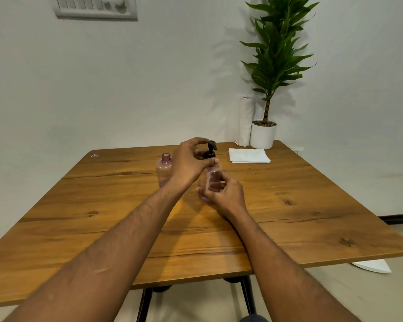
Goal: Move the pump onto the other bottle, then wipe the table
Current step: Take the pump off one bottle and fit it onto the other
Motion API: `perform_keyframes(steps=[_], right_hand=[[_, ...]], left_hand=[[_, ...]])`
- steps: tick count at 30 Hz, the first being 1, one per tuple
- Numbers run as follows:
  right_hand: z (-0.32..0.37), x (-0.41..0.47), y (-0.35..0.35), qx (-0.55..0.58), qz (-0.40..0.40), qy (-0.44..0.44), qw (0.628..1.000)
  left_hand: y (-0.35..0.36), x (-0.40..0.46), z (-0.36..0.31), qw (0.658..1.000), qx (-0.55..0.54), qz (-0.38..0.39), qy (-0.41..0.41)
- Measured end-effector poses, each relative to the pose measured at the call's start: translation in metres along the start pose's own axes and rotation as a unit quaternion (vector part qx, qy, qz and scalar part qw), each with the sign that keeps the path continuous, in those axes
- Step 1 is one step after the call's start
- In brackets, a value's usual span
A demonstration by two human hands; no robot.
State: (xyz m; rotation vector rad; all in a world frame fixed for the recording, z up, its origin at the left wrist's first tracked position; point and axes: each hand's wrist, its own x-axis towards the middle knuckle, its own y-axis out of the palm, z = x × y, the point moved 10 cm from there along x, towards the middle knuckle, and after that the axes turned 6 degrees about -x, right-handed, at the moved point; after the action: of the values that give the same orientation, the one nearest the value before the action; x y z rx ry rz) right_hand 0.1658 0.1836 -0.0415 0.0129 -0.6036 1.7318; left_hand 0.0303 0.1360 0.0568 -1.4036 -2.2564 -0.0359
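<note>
A clear pink bottle (211, 180) stands near the middle of the wooden table (289, 205), with a black pump (211, 149) on its neck. My right hand (223, 194) is wrapped around the bottle's body. My left hand (191, 161) grips the pump's collar from the left, fingers curled over it. A second pink bottle (163, 169) with an open neck and no cap stands just to the left, partly hidden behind my left wrist. A folded white cloth (248, 155) lies flat at the back right of the table.
A potted green plant in a white pot (263, 135) stands at the table's back right corner beside a white paper roll (246, 122). A white wall runs behind the table. A white object (372, 266) lies on the floor under the right edge.
</note>
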Motion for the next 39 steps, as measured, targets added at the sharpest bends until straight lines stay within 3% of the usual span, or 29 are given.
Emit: perform_keyframes(steps=[4, 9, 14, 17, 21, 24, 26, 33, 39], right_hand=[[0.000, 0.000, 0.001, -0.013, -0.003, -0.001, 1.000], [-0.001, -0.001, 0.001, 0.012, 0.002, 0.011, 1.000], [-0.011, 0.002, 0.006, 0.171, 0.073, 0.052, 0.981], [-0.019, 0.003, -0.013, 0.256, 0.048, 0.090, 0.961], [0.026, 0.007, -0.056, 0.140, -0.094, 0.002, 0.986], [0.077, 0.014, -0.050, -0.020, -0.094, -0.079, 0.992], [0.090, 0.021, -0.046, -0.099, -0.099, -0.071, 0.988], [0.083, 0.025, -0.049, 0.011, -0.002, 0.001, 1.000], [0.098, 0.021, -0.046, -0.146, -0.042, -0.024, 0.988]], left_hand=[[-0.003, -0.001, -0.002, 0.999, 0.030, -0.040, 0.018], [0.009, -0.015, 0.024, 0.999, 0.051, 0.009, -0.014], [0.018, -0.033, 0.062, 0.996, -0.010, 0.063, -0.059], [0.019, -0.029, 0.064, 0.996, -0.015, 0.073, -0.053], [0.022, -0.031, 0.071, 0.995, -0.037, 0.074, -0.057], [0.023, -0.035, 0.074, 0.993, -0.064, 0.067, -0.072], [0.022, -0.036, 0.071, 0.993, -0.062, 0.064, -0.071], [0.023, -0.035, 0.067, 0.993, -0.043, 0.076, -0.079], [0.024, -0.034, 0.069, 0.994, -0.039, 0.072, -0.075]])
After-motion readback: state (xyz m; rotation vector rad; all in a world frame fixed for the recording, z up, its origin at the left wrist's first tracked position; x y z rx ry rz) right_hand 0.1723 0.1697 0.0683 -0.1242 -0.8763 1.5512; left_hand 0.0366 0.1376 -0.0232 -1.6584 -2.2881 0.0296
